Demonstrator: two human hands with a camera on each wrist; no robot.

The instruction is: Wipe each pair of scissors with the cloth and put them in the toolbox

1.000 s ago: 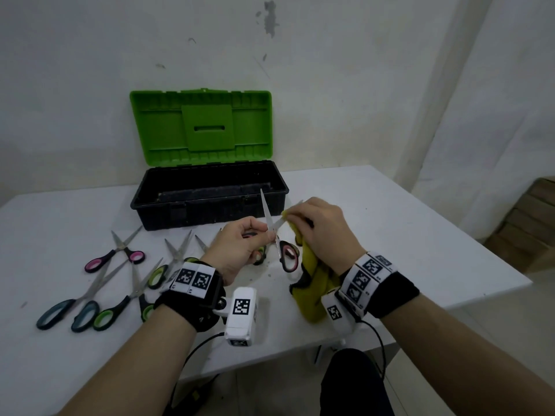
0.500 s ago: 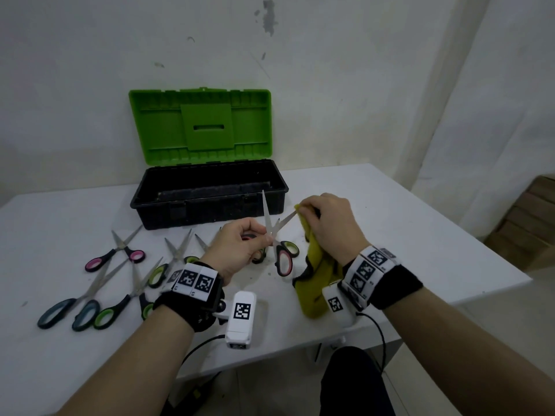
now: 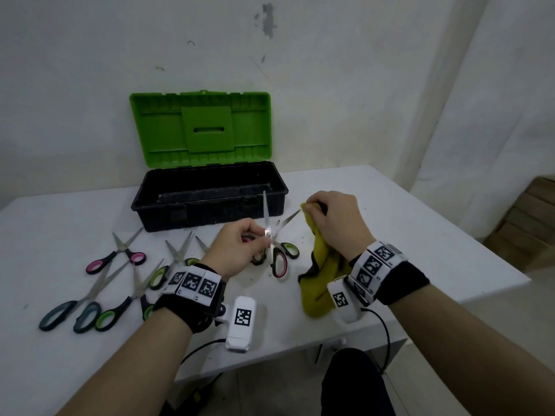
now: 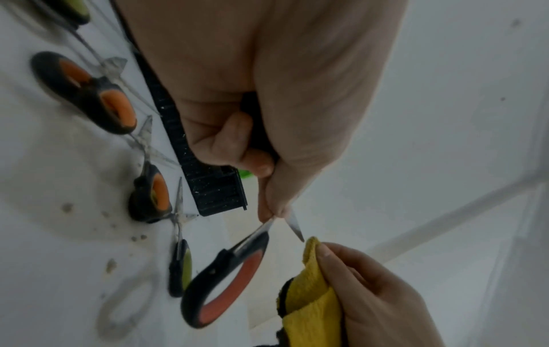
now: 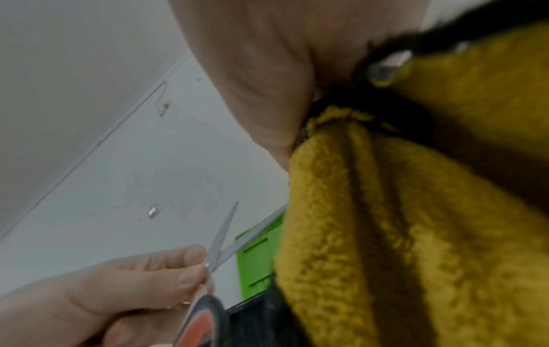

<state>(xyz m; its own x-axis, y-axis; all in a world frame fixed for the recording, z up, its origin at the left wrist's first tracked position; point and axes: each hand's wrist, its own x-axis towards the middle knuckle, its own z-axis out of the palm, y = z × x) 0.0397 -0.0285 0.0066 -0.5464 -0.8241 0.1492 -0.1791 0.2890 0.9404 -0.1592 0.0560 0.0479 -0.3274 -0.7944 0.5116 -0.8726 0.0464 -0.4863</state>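
1. Since the earlier frames the right hand has drawn the cloth outward along one blade, and now the cloth sits just at that blade's tip, at the end of a stroke as I judge.
2. The table carries everything; the toolbox stands open at its far edge, lid up, and I see no scissors inside, though the near wall hides part of the floor.
3. The left hand pinches the held scissors near the pivot with thumb and fingertips; the other fingers are curled. The scissors are lifted above the middle of the table, just in front of the toolbox, blades spread wide.
4. The right hand grips the cloth, fingers curled round a fold of it, and the rest hangs down to the near edge.
5. My judgement: one blade is about finished, the other blade still needs wiping, then this pair goes in the toolbox.
6. Other scissors lie toward the left edge, not yet wiped I think; the left wrist hides some, so I cannot count them.
7. In the right wrist view the cloth covers the blade's tip, so contact there is unclear.
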